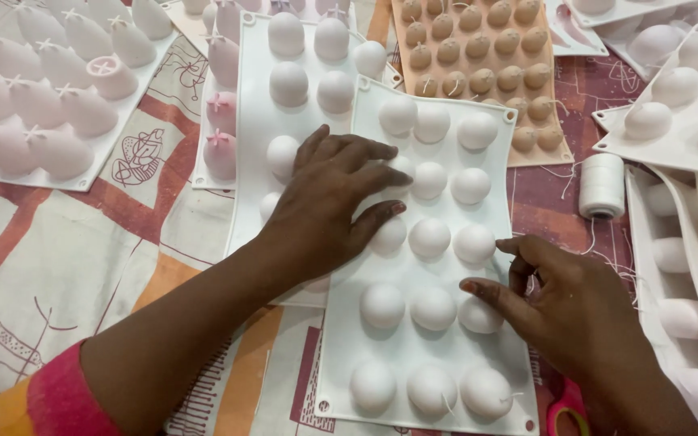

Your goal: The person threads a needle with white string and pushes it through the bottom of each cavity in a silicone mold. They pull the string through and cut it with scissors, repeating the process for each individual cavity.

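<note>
Pressing flat on the white dome mould (426,266), the left hand (329,202) lies palm down with fingers spread over its upper left domes, grasping nothing; the right hand (563,311) sits at the mould's right edge, fingers curled as if pinching a thin thread, though whether it truly holds one I cannot tell; this mould lies in the middle of the patterned cloth (58,258), overlapping a second white mould (300,89) beneath its left side. Because it rests half on that other tray, it may rock or slide if the left palm lifts or pushes sideways; loose wick ends poke from the lower domes and could be tugged out by a careless pull; the thread spool (603,186) stands near the right edge and could roll; the scissors (567,408) lie just under the right wrist, a snag or nick risk.
</note>
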